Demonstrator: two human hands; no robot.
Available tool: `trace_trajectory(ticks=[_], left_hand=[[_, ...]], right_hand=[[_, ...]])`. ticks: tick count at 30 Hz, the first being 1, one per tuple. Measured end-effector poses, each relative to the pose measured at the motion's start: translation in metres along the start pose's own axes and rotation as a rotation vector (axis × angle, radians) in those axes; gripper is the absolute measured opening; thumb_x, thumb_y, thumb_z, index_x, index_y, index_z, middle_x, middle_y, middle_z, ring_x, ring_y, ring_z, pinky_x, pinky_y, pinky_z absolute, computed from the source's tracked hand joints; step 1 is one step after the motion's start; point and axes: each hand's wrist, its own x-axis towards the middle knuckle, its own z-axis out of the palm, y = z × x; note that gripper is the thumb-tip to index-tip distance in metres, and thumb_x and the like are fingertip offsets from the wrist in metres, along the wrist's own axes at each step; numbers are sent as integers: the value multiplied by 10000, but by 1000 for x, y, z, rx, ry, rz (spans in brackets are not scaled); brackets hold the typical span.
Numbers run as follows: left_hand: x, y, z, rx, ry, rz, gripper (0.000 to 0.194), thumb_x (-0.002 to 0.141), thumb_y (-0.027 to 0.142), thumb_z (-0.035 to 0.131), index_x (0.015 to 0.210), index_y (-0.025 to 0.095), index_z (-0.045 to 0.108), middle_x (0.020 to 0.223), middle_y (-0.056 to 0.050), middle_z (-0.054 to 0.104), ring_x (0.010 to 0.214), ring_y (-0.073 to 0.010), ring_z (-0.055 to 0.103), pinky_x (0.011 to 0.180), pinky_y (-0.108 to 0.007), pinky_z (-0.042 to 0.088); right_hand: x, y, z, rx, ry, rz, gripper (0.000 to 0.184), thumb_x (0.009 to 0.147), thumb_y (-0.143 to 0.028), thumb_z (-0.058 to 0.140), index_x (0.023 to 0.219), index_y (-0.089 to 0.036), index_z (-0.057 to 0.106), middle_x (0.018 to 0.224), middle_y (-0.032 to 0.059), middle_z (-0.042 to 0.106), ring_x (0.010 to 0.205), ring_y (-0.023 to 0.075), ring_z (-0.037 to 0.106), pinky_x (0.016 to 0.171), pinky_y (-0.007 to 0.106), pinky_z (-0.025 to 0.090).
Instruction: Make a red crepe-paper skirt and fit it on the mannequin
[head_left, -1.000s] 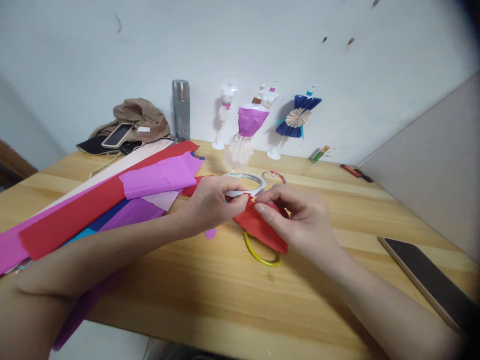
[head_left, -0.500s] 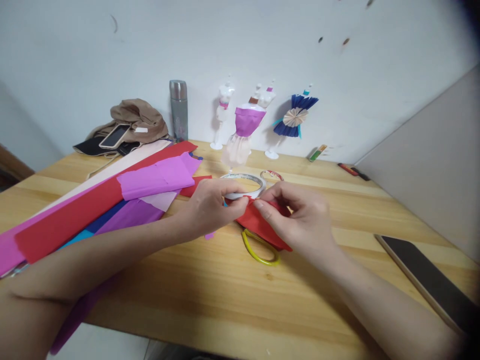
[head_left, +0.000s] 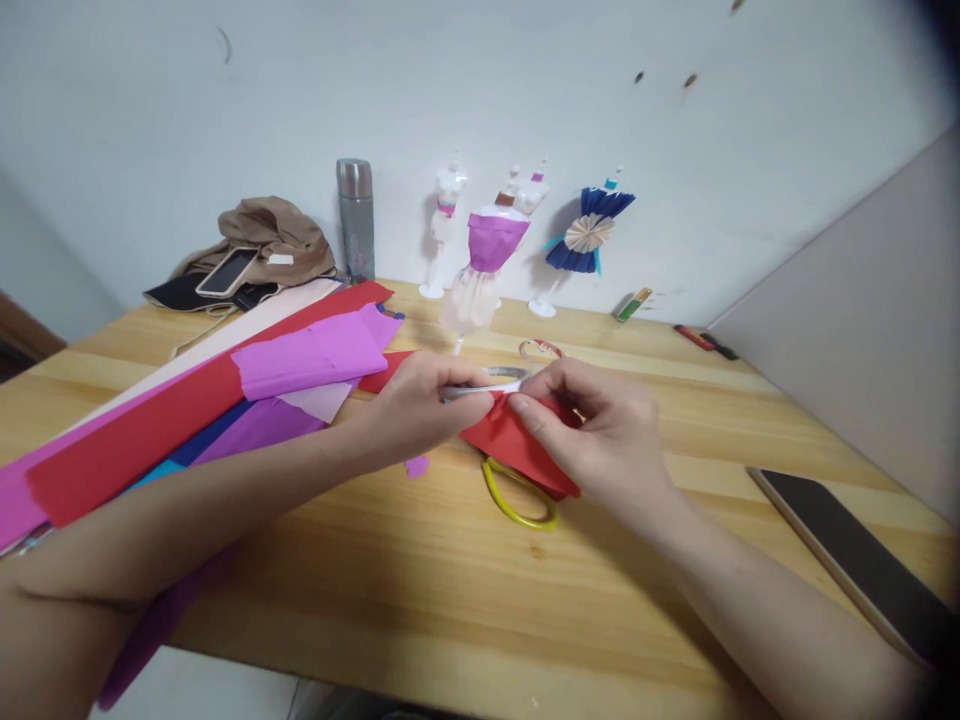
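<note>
My left hand (head_left: pixel 424 405) is closed on a white roll of tape (head_left: pixel 513 376), its fingers over the ring and its thumb below. A piece of red crepe paper (head_left: pixel 517 445) hangs from between the two hands, gathered at its top edge. My right hand (head_left: pixel 600 420) pinches that top edge between thumb and forefinger, close beside the left thumb. Whether a strip of tape lies between the fingertips I cannot make out. Under the paper, on the table, shows a yellow scissors handle (head_left: pixel 517 515); the rest is hidden.
Folded crepe paper (head_left: pixel 142 430) lies along the left of the wooden table (head_left: pixel 420 600). Behind stand small dress forms, one in purple paper (head_left: pixel 496 243), one in navy (head_left: pixel 576 259), and a grey flask (head_left: pixel 358 230). A phone (head_left: pixel 840 550) lies at right.
The roll of tape has tipped, so its ring now looks flatter and its opening narrower. Both hands stay close together at the top of the red paper.
</note>
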Motion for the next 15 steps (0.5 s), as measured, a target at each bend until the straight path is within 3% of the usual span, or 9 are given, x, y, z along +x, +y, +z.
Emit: trace_trajectory(ticks=[3,6,10,15], left_hand=[[4,0,-3,-234,-70,-153,167,741,256,559,663,129,637,524,27,489,504,-85,437,465,-206,339],[7,-3,-4,-326,-79,-201,178,728,280,578,645,127,619,503,37,456,485,-76,408,459,-205,316],[8,-7,-1,-257,-42,-157,175,738,278,589,675,126,646,558,26,505,531,-83,439,486,-206,326],[7,-4,-1,-241,-59,-81,153,764,224,578,740,121,688,753,-17,632,730,-129,551,633,-226,412]], right_hand=[[0,2,1,23,-1,-41,195,831,-225,643,653,-219,564,592,-10,585,525,128,518,489,276,375],[-1,5,3,32,19,-110,187,820,-199,654,652,-209,572,584,-19,579,508,116,507,475,263,370],[-1,7,4,31,30,-112,192,821,-191,666,653,-208,575,579,-23,579,502,113,507,472,257,378],[-1,6,3,17,59,-128,162,825,-198,668,684,-216,591,626,-10,622,530,131,544,495,272,397]])
